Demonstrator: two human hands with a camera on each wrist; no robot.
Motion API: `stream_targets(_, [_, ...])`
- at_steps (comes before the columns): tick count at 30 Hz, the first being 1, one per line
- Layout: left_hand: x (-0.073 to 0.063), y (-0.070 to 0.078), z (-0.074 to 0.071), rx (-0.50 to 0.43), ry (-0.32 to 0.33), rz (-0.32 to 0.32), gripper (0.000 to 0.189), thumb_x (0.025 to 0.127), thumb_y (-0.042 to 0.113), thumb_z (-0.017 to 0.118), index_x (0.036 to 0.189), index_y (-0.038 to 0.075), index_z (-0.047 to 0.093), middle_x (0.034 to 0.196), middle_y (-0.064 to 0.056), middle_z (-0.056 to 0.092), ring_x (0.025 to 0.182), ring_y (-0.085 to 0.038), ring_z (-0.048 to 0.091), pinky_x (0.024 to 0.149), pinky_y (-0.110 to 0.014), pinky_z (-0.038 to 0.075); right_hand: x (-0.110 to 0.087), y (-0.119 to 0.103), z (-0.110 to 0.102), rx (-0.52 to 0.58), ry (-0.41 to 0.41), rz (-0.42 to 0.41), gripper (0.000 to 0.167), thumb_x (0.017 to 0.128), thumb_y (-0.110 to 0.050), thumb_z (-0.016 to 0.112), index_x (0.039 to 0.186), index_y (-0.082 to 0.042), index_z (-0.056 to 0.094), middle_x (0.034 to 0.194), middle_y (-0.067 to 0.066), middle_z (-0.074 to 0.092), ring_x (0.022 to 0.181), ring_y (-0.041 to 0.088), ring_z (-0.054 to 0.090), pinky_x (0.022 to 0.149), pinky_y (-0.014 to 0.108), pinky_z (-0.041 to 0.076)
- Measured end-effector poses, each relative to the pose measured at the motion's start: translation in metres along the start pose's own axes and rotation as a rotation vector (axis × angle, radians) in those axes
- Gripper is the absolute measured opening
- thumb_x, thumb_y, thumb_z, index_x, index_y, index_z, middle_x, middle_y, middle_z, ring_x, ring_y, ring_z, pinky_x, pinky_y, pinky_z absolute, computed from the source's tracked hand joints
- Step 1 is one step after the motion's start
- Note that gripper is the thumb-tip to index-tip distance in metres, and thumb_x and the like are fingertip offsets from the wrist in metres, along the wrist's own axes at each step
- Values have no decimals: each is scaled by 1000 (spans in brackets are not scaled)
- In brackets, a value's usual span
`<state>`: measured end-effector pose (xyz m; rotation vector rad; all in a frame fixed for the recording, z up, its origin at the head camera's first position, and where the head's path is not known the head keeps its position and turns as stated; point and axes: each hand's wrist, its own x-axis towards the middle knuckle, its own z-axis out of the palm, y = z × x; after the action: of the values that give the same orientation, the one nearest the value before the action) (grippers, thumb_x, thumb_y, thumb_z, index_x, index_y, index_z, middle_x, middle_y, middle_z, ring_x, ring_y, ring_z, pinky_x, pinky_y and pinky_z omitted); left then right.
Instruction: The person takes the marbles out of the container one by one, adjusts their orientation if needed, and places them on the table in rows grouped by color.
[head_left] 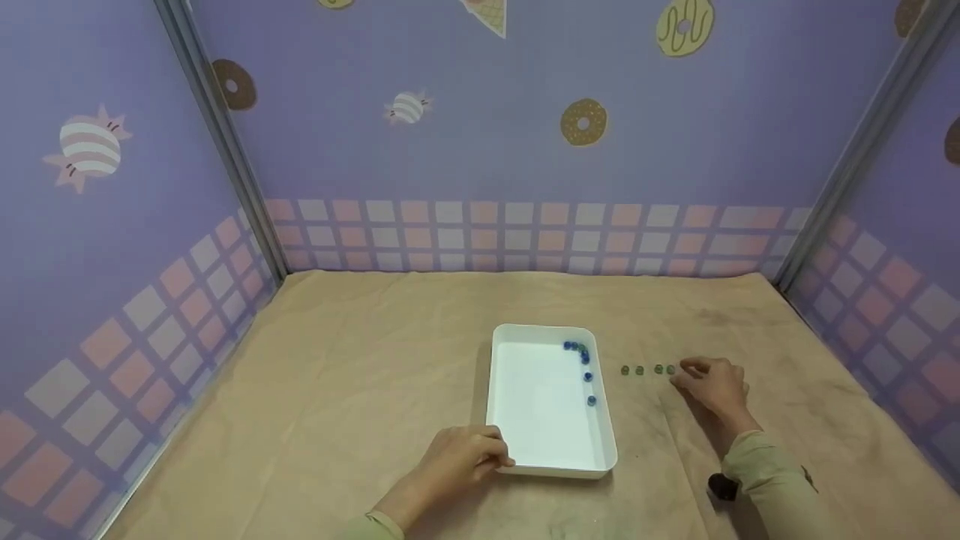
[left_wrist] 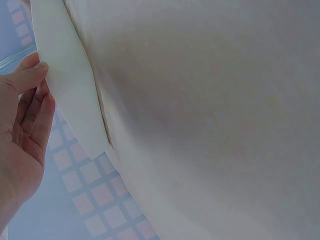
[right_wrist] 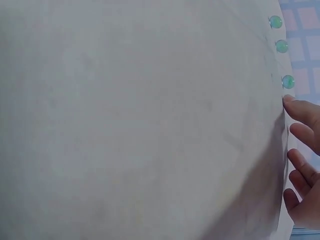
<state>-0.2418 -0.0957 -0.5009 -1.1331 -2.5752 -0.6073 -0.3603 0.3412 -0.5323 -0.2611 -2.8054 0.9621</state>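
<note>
In the right wrist view, the right hand (head_left: 716, 386) is being cut off by the frame edge, and only three green marbles (head_left: 640, 370) are showing beside it; its fingertips may be hiding the fourth that is showing in the head view. Its thumb and forefinger are standing narrowly apart at the row's right end, but whether they are pinching that last marble, I cannot tell. The left wrist view is showing only a strip of the white tray (head_left: 540, 405), its inside staying out of sight. There the left hand (head_left: 465, 454) is pinching the rim, at the tray's near left corner.

The four marbles are looking glassy and pale green, lying in a left-to-right row on the tabletop (head_left: 360, 375), right of the tray. Blue marbles (head_left: 588, 377) are sitting along the tray's right wall, crowding at its far right corner, where a greenish one is showing among them; their overlap is making counting hard. A dark object (head_left: 723, 487) is lying partly behind the right sleeve (head_left: 765, 457), its shape unclear.
</note>
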Motion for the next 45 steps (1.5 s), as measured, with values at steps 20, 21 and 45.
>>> stream_targets(20, [-1,-1,2,-13,-9,6,8,88,23,72,81,22,76,82,12,69,71,-2,65,58,-8,41,-6,-6,-20,20,-47,-43,51,89,-26,72,132,-2,60,136,29,55,129,52,29,100,68,21])
stream_targets(21, [-1,-1,1,-14,-12,2,8,88,23,72,81,22,76,82,12,69,72,-2,66,58,-8,41,-6,-7,-21,20,-48,-46,50,89,-26,72,132,-2,61,136,30,54,129,53,29,99,69,21])
stream_targets(45, [-1,-1,2,12,-4,-4,8,87,20,73,82,25,77,81,14,68,74,-1,67,64,-8,46,7,-45,-44,54,-39,-156,38,91,-25,71,123,-6,68,145,32,44,128,53,28,100,68,19])
